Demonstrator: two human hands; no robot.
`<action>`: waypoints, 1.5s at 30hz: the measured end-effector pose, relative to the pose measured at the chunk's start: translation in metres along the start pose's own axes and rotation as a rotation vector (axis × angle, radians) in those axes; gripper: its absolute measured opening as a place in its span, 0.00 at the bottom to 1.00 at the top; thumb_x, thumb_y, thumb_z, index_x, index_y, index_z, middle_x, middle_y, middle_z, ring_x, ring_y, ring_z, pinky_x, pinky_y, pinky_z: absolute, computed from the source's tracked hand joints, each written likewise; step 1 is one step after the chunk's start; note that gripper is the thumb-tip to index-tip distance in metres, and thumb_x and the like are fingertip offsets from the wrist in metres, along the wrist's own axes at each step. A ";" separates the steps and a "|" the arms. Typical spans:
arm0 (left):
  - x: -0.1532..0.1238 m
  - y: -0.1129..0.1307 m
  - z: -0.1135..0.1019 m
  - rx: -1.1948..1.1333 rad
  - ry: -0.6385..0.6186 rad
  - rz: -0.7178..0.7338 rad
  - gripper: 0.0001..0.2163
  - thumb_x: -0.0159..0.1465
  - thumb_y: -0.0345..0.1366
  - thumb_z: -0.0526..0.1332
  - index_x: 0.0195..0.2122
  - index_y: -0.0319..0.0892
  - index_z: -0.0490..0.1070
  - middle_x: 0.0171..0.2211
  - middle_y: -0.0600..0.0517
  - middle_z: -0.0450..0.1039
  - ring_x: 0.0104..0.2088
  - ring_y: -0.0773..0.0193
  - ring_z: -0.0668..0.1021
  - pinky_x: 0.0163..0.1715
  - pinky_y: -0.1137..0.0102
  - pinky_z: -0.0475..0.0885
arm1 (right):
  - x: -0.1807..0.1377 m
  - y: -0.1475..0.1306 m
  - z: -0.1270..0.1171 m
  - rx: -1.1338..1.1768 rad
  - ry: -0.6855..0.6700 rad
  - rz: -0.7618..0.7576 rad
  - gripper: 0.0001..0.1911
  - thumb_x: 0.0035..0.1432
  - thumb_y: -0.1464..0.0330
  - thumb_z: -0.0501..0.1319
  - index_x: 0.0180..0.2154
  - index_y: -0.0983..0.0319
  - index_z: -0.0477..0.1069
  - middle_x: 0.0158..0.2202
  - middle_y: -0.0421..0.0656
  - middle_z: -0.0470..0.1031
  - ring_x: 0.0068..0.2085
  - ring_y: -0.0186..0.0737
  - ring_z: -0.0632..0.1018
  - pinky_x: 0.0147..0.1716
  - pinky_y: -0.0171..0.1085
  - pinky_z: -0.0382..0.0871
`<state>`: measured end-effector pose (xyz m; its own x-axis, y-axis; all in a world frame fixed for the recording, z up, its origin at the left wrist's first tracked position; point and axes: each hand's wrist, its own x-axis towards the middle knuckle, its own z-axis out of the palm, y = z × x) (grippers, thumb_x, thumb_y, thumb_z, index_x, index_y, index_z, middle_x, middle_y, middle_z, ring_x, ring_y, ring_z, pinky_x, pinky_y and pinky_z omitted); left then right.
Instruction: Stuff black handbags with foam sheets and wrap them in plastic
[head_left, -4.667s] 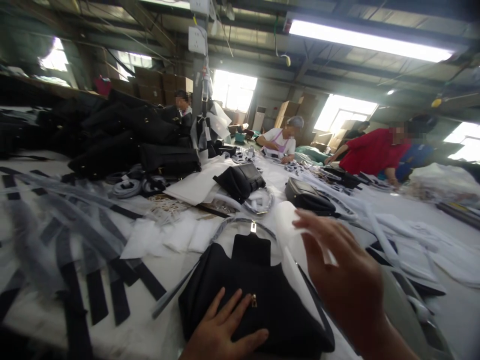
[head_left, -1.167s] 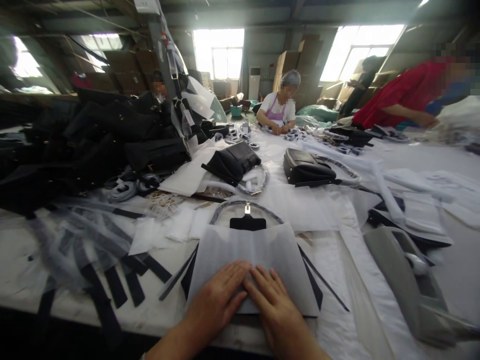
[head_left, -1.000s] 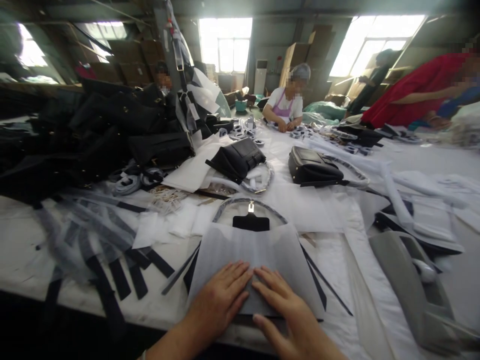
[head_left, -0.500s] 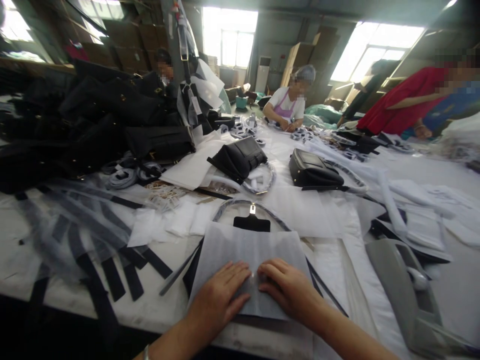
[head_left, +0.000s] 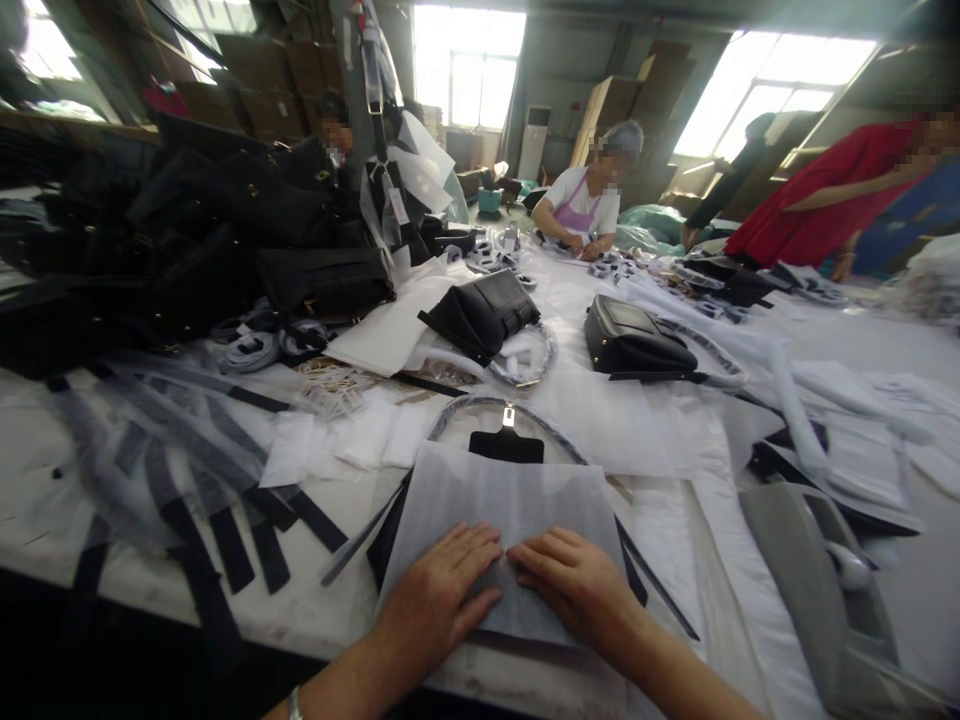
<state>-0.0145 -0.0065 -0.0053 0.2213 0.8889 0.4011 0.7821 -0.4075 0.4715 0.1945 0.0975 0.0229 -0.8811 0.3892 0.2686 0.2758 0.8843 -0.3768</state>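
Note:
A translucent white foam sheet covers the front of a black handbag at the table's near edge. My left hand lies flat on the left half of this sheet, fingers stretched out. On the right half rests my right hand, its fingers extended and slightly bent, with the fingertips close to those of my left hand. Beyond the sheet's far edge show a black flap with a gold-coloured clasp and a wrapped, curved handle. The sheet hides most of the bag.
Two black handbags stand farther back. Black straps in clear wrap lie left, below a heap of black bags. A grey tape dispenser is at right. A co-worker sits across the table.
My right hand has slid slightly left and its fingers have straightened somewhat on the sheet. My left hand stays nearly in place. The view has shifted a little.

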 end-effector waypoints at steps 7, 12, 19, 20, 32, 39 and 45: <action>0.001 0.001 -0.001 0.002 -0.010 -0.012 0.14 0.67 0.32 0.59 0.55 0.42 0.68 0.56 0.47 0.74 0.57 0.60 0.75 0.59 0.60 0.71 | -0.002 0.002 0.001 0.048 0.005 -0.090 0.13 0.71 0.69 0.51 0.49 0.59 0.73 0.37 0.42 0.80 0.36 0.38 0.75 0.37 0.37 0.70; 0.000 -0.001 0.001 0.011 -0.005 -0.004 0.17 0.66 0.32 0.62 0.56 0.41 0.67 0.56 0.47 0.74 0.58 0.59 0.75 0.59 0.59 0.71 | -0.004 0.003 0.005 0.143 0.061 -0.001 0.12 0.70 0.70 0.54 0.50 0.60 0.72 0.39 0.43 0.80 0.37 0.37 0.76 0.38 0.36 0.72; 0.000 -0.001 0.000 0.009 -0.042 -0.019 0.18 0.64 0.31 0.63 0.56 0.42 0.67 0.57 0.47 0.73 0.58 0.58 0.75 0.59 0.58 0.70 | -0.004 0.007 0.008 0.010 0.073 -0.118 0.12 0.70 0.70 0.53 0.50 0.60 0.72 0.37 0.43 0.80 0.33 0.38 0.75 0.34 0.37 0.71; 0.000 0.000 0.000 0.011 -0.040 -0.018 0.19 0.64 0.31 0.63 0.56 0.42 0.67 0.57 0.47 0.73 0.58 0.57 0.75 0.59 0.58 0.70 | -0.004 0.007 0.008 0.003 0.065 -0.125 0.13 0.71 0.70 0.52 0.51 0.61 0.72 0.37 0.43 0.80 0.33 0.38 0.75 0.34 0.37 0.71; 0.001 -0.001 0.000 0.032 0.012 0.018 0.15 0.66 0.32 0.60 0.54 0.42 0.69 0.55 0.46 0.75 0.56 0.58 0.76 0.58 0.60 0.71 | -0.010 0.007 0.013 -0.002 0.085 -0.112 0.14 0.70 0.71 0.52 0.52 0.63 0.71 0.39 0.46 0.80 0.35 0.39 0.76 0.37 0.38 0.75; 0.000 -0.003 0.001 0.095 -0.031 0.066 0.14 0.68 0.34 0.59 0.55 0.41 0.70 0.55 0.46 0.75 0.56 0.58 0.76 0.57 0.58 0.72 | -0.011 0.006 0.015 -0.035 0.115 -0.109 0.13 0.69 0.73 0.53 0.50 0.64 0.72 0.37 0.46 0.80 0.34 0.39 0.76 0.35 0.37 0.75; 0.001 -0.005 0.000 0.124 -0.054 0.095 0.16 0.67 0.33 0.60 0.56 0.40 0.69 0.56 0.46 0.75 0.56 0.57 0.76 0.57 0.58 0.73 | -0.008 0.003 0.015 -0.146 0.039 -0.099 0.10 0.65 0.72 0.60 0.48 0.63 0.73 0.35 0.44 0.79 0.33 0.40 0.76 0.33 0.38 0.73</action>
<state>-0.0179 -0.0035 -0.0077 0.3261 0.8589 0.3950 0.8212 -0.4643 0.3317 0.1970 0.0931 0.0063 -0.8918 0.3058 0.3335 0.2439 0.9457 -0.2147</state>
